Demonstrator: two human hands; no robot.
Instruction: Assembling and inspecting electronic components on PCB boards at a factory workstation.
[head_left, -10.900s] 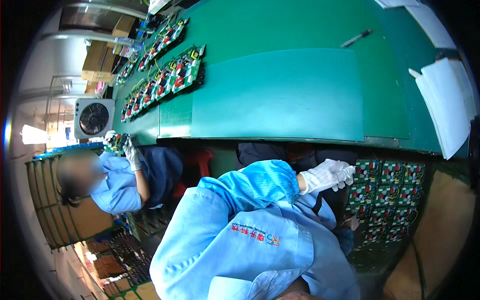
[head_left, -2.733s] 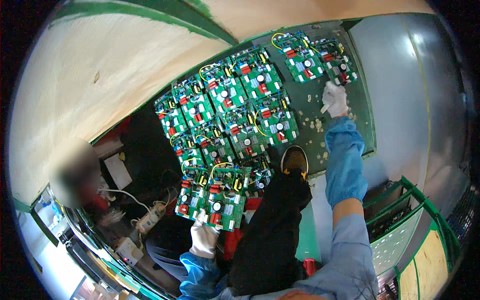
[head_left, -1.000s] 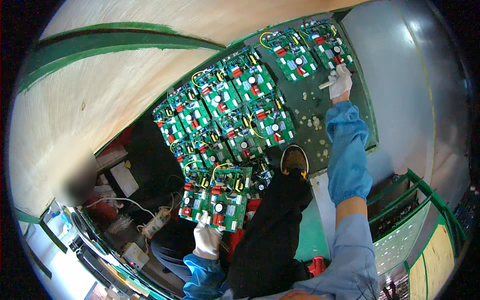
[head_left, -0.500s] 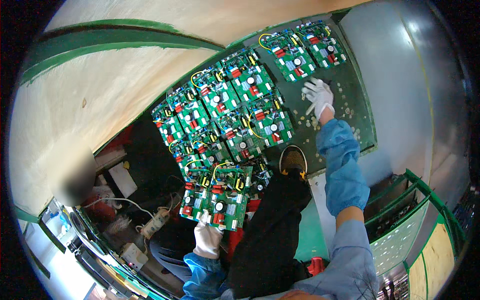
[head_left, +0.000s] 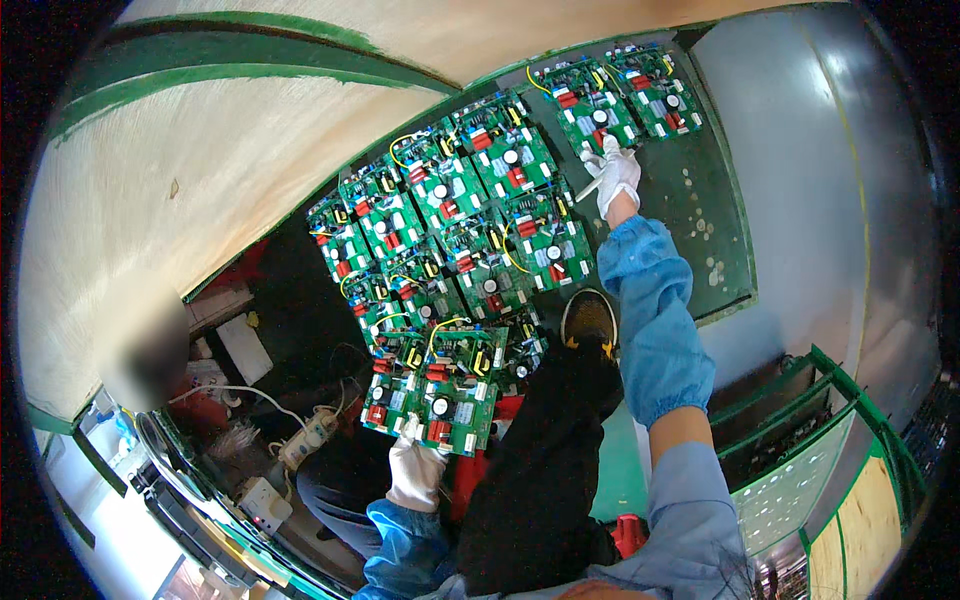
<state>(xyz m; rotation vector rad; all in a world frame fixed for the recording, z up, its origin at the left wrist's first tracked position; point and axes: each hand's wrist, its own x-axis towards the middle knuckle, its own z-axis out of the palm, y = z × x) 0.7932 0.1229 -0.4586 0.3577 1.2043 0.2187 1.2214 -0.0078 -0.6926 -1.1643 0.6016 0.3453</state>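
My left hand [head_left: 416, 474], in a white glove, is closed on the lower edge of a green circuit board [head_left: 466, 414]. A second board lies directly alongside it; I cannot tell if the two are joined. My right hand [head_left: 617, 178], also gloved, is at the lower edge of a circuit board [head_left: 592, 101] standing in the far row. A slim pale stick [head_left: 588, 190] juts out from that hand, its kind unclear. Beside that board sits another circuit board [head_left: 662, 97]. More circuit boards [head_left: 545, 240] with red, yellow and white parts cover the dark green surface to the left.
Pale round spots [head_left: 700, 222] dot the dark surface [head_left: 668, 175] right of my hand. My shoe [head_left: 590, 320] rests at its near edge. A power strip [head_left: 308, 440] with cables is at lower left, a green metal rack [head_left: 800, 400] at right.
My right hand has moved left and away from me, from over the spots to the far board's edge, with the stick. My left hand stays nearly still with its board.
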